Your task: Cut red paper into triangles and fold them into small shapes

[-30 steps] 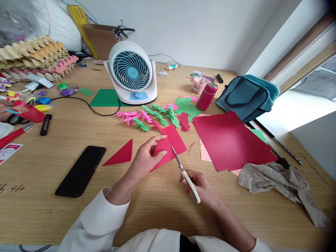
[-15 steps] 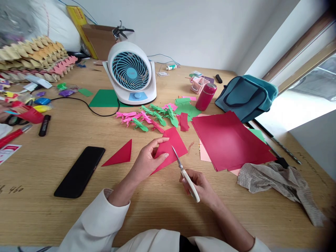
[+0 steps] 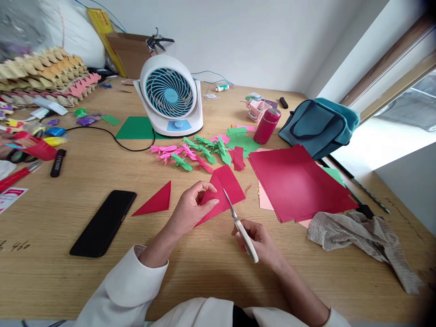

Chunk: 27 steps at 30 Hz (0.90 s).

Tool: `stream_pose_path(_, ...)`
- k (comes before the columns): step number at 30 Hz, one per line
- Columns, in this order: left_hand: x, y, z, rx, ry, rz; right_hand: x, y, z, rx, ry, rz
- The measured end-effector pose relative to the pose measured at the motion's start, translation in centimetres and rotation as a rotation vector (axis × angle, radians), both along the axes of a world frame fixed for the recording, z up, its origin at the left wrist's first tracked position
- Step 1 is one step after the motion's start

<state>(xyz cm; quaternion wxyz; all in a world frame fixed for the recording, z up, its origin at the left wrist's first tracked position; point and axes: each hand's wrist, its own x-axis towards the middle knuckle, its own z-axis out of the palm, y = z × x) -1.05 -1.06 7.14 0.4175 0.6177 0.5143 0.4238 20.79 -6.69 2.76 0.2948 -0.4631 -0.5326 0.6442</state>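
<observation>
My left hand (image 3: 196,203) pinches the left edge of a red sheet of paper (image 3: 229,185) between thumb and fingers, just above the table. Scissors (image 3: 246,240) with white handles are in my right hand (image 3: 257,240), their blades pointing up and left over the lower part of that sheet. The blades look closed or nearly so. A red paper triangle (image 3: 157,201) lies to the left of my left hand. Beyond the sheet sit several folded green and pink paper figures (image 3: 190,154), along with small red paper strips (image 3: 239,159).
A stack of red paper (image 3: 296,181) lies at right, beside a grey cloth (image 3: 347,231). Behind stand a white fan (image 3: 170,93), a red flask (image 3: 267,126) and a teal bag (image 3: 320,125). A black phone (image 3: 104,222) rests at left. Another person's hand (image 3: 5,145) shows at the left edge.
The red sheet's right corner has shifted very slightly to the right. My left fingers have curled in a little from the sheet's upper part; the scissors have barely moved.
</observation>
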Motion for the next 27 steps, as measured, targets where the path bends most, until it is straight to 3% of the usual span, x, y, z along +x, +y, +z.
stream_pose_path(27, 0.32, -0.39, -0.18, -0.066, -0.048, -0.070, -0.04, -0.01, -0.24, -0.011, 0.008, -0.014)
